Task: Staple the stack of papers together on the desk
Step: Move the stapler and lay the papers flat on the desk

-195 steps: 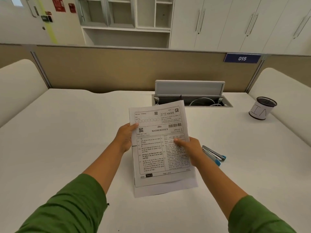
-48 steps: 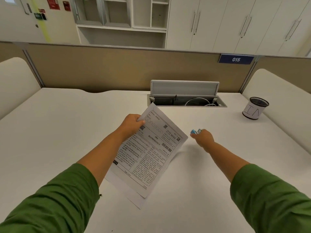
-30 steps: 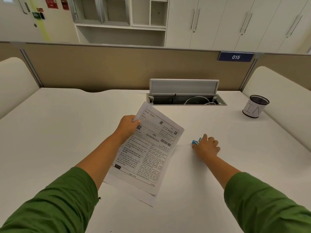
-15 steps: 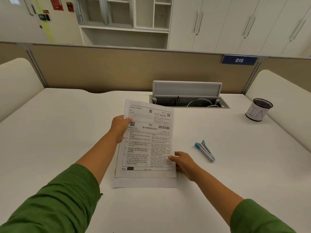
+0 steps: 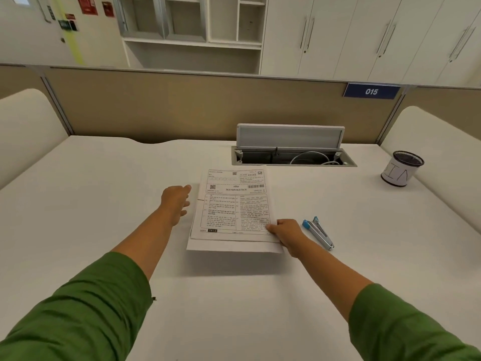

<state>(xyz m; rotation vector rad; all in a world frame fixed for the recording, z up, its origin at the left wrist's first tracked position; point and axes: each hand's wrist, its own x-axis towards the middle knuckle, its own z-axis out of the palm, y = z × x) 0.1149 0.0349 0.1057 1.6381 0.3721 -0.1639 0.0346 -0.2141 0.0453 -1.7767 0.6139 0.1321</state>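
White worktop (image 5: 104, 204), seen from above and behind the hands. The stack of papers (image 5: 233, 209) is seen near the middle of the worktop, printed side up, top sheet headed "MATHEMATICS". A blank lower sheet is seen sticking out past the near edge of the printed one. A shadow is cast on the worktop under the near edge, so that edge appears lifted slightly; the far edge looks to be down.

Right hand (image 5: 286, 231): grip closed on the near right corner of the stack, thumb on top of the paper, fingers curled beneath or beside the edge.

Left hand (image 5: 175, 201): grip released, fingers loosely spread, nothing held. It is placed just beside the left edge of the stack; whether the fingertips touch the paper cannot be told.

Stapler (image 5: 318, 231), blue and silver, is laid on the worktop just right of the right hand, apart from the papers, untouched.

Further back: an open cable hatch (image 5: 292, 149) with a white cable inside. A dark mesh cup (image 5: 402, 171) with a white label is set at far right. Green sleeves are worn on both arms.
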